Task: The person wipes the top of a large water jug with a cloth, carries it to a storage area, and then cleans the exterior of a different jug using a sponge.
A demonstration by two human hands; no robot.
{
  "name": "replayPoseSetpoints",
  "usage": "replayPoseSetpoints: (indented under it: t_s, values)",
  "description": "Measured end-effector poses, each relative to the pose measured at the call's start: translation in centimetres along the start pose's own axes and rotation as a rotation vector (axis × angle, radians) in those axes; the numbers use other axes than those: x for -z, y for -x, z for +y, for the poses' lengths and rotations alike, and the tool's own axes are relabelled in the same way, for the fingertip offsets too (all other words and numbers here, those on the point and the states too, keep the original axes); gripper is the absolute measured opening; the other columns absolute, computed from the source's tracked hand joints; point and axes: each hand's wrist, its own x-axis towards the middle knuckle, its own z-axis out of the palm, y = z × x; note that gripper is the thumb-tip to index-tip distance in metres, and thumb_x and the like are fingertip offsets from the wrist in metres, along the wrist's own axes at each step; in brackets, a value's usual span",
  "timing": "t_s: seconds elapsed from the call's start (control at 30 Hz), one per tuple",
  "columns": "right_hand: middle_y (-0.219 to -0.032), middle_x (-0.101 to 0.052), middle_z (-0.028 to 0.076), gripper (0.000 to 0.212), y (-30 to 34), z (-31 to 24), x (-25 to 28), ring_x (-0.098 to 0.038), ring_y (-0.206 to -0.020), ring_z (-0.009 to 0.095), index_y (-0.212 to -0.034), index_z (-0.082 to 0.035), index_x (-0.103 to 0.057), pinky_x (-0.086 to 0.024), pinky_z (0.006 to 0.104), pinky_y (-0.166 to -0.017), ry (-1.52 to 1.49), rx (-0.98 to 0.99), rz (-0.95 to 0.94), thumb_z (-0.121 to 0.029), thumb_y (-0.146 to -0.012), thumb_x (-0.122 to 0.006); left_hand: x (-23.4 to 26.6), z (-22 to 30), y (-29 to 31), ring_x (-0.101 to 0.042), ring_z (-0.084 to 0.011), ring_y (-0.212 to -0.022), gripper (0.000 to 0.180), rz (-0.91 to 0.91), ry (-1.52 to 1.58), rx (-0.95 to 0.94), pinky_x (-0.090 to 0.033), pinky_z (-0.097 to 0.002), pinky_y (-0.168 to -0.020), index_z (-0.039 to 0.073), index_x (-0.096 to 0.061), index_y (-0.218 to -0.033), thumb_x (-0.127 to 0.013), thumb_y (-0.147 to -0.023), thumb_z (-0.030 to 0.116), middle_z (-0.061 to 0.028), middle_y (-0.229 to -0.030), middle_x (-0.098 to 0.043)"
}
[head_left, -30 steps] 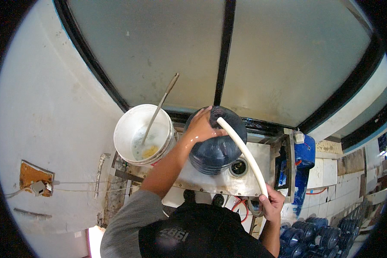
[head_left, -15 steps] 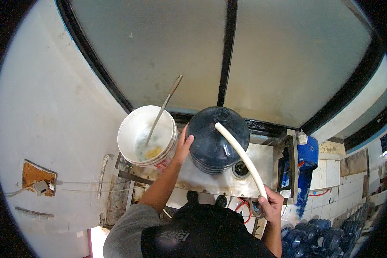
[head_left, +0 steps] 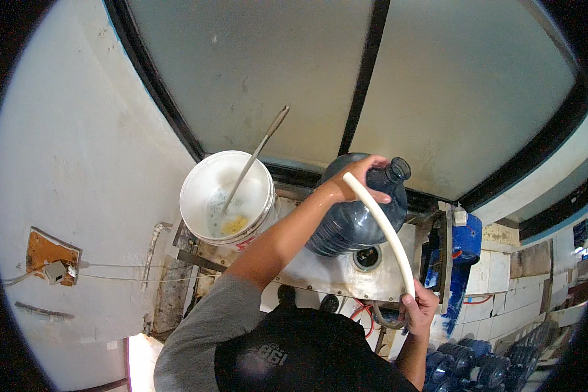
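A large dark-blue water jug (head_left: 349, 225) leans to the right on the metal counter, its open neck (head_left: 398, 170) toward the upper right. My left hand (head_left: 364, 178) grips the jug's shoulder just beside the neck, fingers on the far side and thumb on the near side. In my right hand (head_left: 420, 307), low at the right, is the lower end of a white bent tube (head_left: 387, 228). A grey hose joins the tube near that hand. The tube's free upper end stands in front of the jug by my left wrist; whether they touch, I cannot tell.
Left of the jug stands a white bucket (head_left: 193, 196) with cloudy water, a yellow lump (head_left: 235, 225) and a long-handled tool (head_left: 258, 151). A round drain hole (head_left: 366, 259) opens in the metal counter (head_left: 294, 271). Several blue jugs (head_left: 467, 362) lie at the lower right.
The jug has gone from upright to tilted, its neck swinging right. My left hand has moved from its left side up to the shoulder. The right hand still holds the tube, slightly lower.
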Motion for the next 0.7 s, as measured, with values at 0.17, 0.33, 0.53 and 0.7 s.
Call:
replayPoseSetpoints:
  t_s: [0.17, 0.33, 0.53, 0.7]
  values:
    - [-0.067, -0.06, 0.001, 0.05, 0.7, 0.2, 0.7, -0.048, -0.043, 0.007, -0.133, 0.009, -0.06, -0.037, 0.0227, -0.037, -0.021, -0.019, 0.055, -0.021, -0.095, -0.07, -0.9, 1.2, -3.4, -0.067, -0.0176, -0.099, 0.057, -0.046, 0.201, 0.076, -0.052, -0.0322, -0.094, 0.006, -0.064, -0.115, -0.093, -0.068, 0.022, -0.0065, -0.103, -0.072]
    - [-0.067, -0.06, 0.001, 0.048, 1.4, -0.1, 0.7, -0.047, -0.045, 0.006, -0.132, 0.009, -0.061, -0.037, 0.0221, -0.04, -0.038, -0.059, 0.082, -0.02, -0.095, -0.07, -1.6, 1.9, -2.3, -0.067, -0.016, -0.086, 0.034, 0.611, 0.05, 0.161, -0.053, -0.0318, -0.084, 0.006, -0.067, -0.097, -0.085, -0.069, 0.01, -0.005, -0.09, -0.07]
    - [-0.065, -0.06, 0.001, 0.048, 0.8, 0.1, 0.6, -0.048, -0.044, 0.006, -0.131, 0.01, -0.061, -0.037, 0.0217, -0.04, -0.028, -0.054, 0.094, -0.019, -0.093, -0.07, 0.9, 1.3, -1.1, -0.067, -0.0171, -0.088, 0.041, 0.266, 0.199, -0.063, -0.052, -0.0309, -0.087, 0.009, -0.063, -0.104, -0.083, -0.069, 0.006, -0.0043, -0.09, -0.068]
    - [-0.064, -0.059, 0.0, 0.049, 0.0, -1.5, -0.2, -0.049, -0.044, 0.006, -0.13, 0.01, -0.062, -0.037, 0.0219, -0.041, -0.07, -0.103, 0.064, -0.021, -0.093, -0.071, -0.7, 2.0, -0.1, -0.068, -0.028, -0.092, 0.059, 0.524, -0.119, 0.065, -0.052, -0.0366, -0.089, 0.01, -0.055, -0.122, -0.086, -0.072, 0.015, -0.0124, -0.095, -0.069]
